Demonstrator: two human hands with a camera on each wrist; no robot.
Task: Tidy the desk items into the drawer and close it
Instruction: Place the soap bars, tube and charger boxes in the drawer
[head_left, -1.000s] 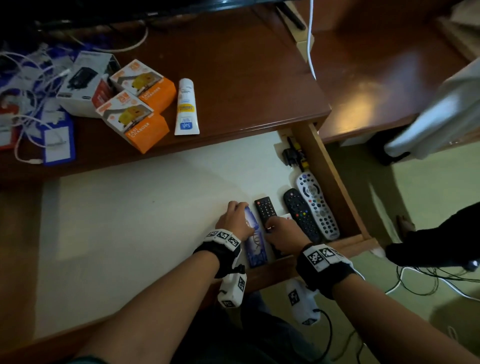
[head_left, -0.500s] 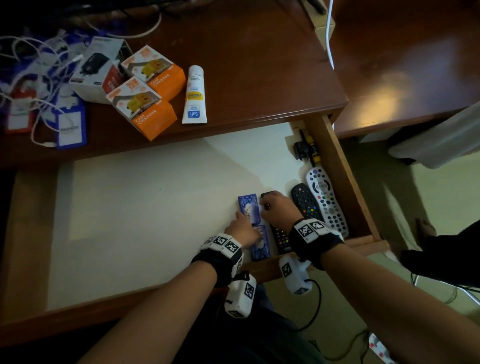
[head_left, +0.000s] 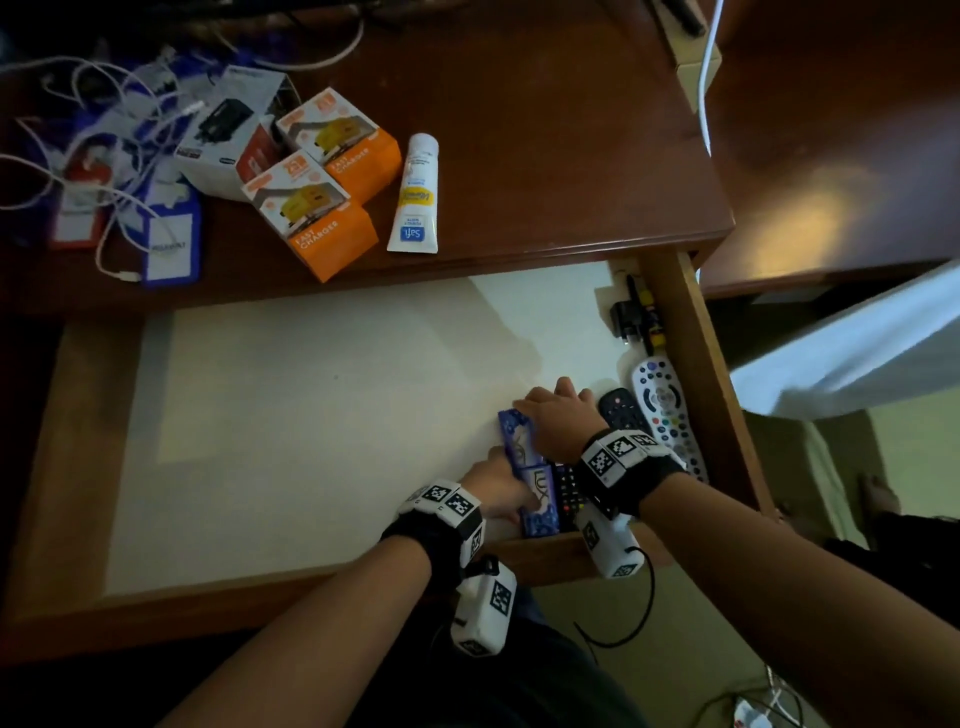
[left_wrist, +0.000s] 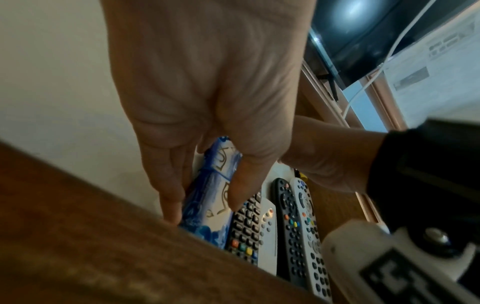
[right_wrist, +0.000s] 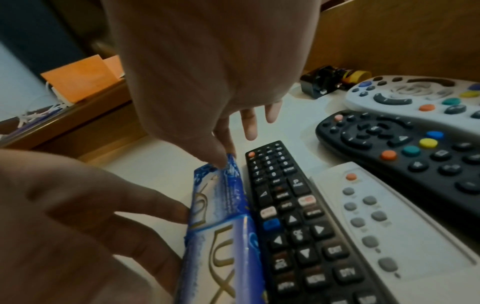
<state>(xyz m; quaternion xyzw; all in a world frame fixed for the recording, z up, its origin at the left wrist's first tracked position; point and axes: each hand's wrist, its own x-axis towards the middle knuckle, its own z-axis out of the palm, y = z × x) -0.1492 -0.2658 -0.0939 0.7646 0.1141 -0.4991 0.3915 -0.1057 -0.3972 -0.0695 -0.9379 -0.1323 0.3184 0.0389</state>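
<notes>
Two blue Lux soap bars lie end to end in the open drawer (head_left: 311, 441), the far bar (head_left: 514, 436) and the near bar (head_left: 540, 504), beside a slim black remote (right_wrist: 285, 216). My left hand (head_left: 493, 488) presses fairly straight fingers against the near bar's (right_wrist: 226, 257) left side. Its thumb hovers over the top in the left wrist view. My right hand (head_left: 556, 421) reaches over the far bar (right_wrist: 221, 191). Its thumb tip touches that bar's far end and the other fingers are stretched out.
A slim white remote (right_wrist: 389, 226), a dark grey remote (head_left: 621, 413) and a white remote (head_left: 670, 415) fill the drawer's right side, with a black plug (head_left: 623, 317) behind. On the desk are two orange boxes (head_left: 311, 218), a grey box (head_left: 228, 140), a white tube (head_left: 415, 195) and tangled cables (head_left: 119, 197).
My right hand has moved from the black remote to the far end of the far soap bar. My left hand has drawn back toward the drawer front, along the near bar.
</notes>
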